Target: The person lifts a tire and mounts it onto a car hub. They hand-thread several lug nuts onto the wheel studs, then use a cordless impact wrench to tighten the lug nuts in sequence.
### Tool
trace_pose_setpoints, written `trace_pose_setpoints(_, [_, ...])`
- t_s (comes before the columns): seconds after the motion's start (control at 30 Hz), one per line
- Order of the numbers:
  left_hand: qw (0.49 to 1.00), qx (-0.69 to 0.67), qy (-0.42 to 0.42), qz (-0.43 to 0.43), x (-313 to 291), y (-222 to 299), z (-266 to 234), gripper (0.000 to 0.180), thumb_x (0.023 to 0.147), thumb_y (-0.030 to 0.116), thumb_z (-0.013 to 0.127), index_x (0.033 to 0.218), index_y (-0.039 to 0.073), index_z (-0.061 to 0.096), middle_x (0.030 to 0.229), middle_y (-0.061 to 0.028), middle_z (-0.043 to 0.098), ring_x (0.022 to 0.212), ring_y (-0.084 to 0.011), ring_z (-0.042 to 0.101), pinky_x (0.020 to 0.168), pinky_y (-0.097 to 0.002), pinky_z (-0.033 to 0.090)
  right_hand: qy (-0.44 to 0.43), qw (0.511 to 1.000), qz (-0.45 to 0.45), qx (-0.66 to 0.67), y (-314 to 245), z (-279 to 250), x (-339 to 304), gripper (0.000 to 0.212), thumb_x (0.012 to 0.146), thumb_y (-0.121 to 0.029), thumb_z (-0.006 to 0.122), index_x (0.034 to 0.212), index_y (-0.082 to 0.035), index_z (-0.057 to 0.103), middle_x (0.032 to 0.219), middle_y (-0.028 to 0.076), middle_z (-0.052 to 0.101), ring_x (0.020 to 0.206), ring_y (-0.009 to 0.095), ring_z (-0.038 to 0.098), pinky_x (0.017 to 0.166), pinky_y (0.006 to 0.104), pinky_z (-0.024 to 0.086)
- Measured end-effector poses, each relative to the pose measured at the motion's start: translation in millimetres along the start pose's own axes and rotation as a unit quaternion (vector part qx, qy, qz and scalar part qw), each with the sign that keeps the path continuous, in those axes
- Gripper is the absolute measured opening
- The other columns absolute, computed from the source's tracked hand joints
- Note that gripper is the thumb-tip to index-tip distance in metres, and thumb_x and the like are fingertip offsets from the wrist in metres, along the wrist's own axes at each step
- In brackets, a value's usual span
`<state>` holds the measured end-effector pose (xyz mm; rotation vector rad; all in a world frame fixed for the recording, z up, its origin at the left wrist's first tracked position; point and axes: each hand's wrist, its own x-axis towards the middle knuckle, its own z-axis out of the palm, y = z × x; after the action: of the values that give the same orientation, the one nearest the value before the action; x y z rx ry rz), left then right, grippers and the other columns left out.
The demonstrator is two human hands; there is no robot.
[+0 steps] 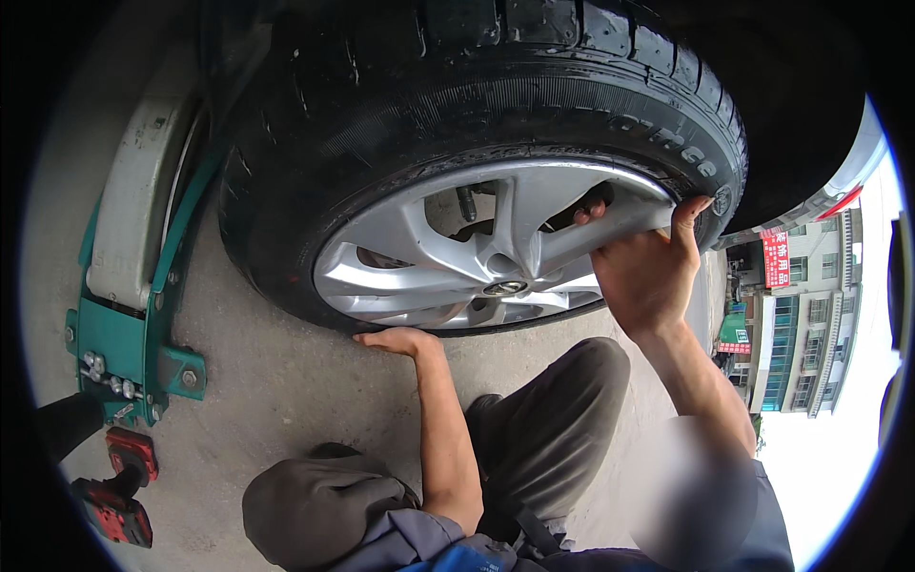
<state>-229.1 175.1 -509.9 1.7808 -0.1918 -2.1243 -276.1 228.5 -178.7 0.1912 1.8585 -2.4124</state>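
Note:
A car wheel [507,205] with a silver spoked rim and black tyre [286,214] fills the upper middle. My right hand [650,272] is closed around a spoke at the rim's right side. Its thumb lies along the outer edge near the tyre, and fingertips show through the gap between spokes. Flat and stretched out, my left hand [396,341] touches the lower edge of the tyre from beneath. Behind the spokes a dark metal part shows in part; how the wheel sits against it is hidden.
On the left stands a green jack [119,348] with several shiny nuts [110,377] on it. A red and black cordless power tool [119,486] lies at the lower left. My bent knee [591,372] is close below the wheel. A car body with a red light [839,205] is at right.

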Motion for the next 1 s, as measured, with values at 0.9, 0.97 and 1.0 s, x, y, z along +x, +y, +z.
trace_pose_setpoints(0.9, [0.974,-0.153,-0.145,-0.089,43,-22,-7,0.087,0.101,0.067,-0.001,0.161,0.014,0.033,0.166,-0.0116,0.032,0.152,-0.0367,0.031,0.125,-0.0549,0.026,-0.156,0.987,0.003,0.028,-1,-50,14,0.082,0.102,-0.071,0.035,0.117,0.005,0.062,0.102,0.018,0.068,0.104,0.028,0.062,0.105,0.0448,0.042])
trace_pose_setpoints(0.97, [0.973,-0.136,-0.134,-0.126,45,-24,10,0.087,0.101,0.065,-0.003,0.159,0.016,0.037,0.163,-0.0096,0.038,0.150,-0.0347,0.035,0.124,-0.0540,0.028,-0.180,0.983,-0.011,0.030,-2,-50,18,0.083,0.102,-0.072,0.034,0.122,0.004,0.060,0.102,0.017,0.067,0.103,0.028,0.061,0.105,0.0460,0.042])
trace_pose_setpoints(1.0, [0.974,-0.125,-0.118,-0.147,44,-28,16,0.086,0.101,0.065,-0.003,0.158,0.018,0.040,0.162,-0.0078,0.040,0.150,-0.0331,0.035,0.125,-0.0543,0.027,-0.199,0.980,-0.017,0.014,-6,-55,26,0.084,0.101,-0.073,0.034,0.124,0.004,0.059,0.102,0.017,0.066,0.103,0.028,0.061,0.105,0.0466,0.042])
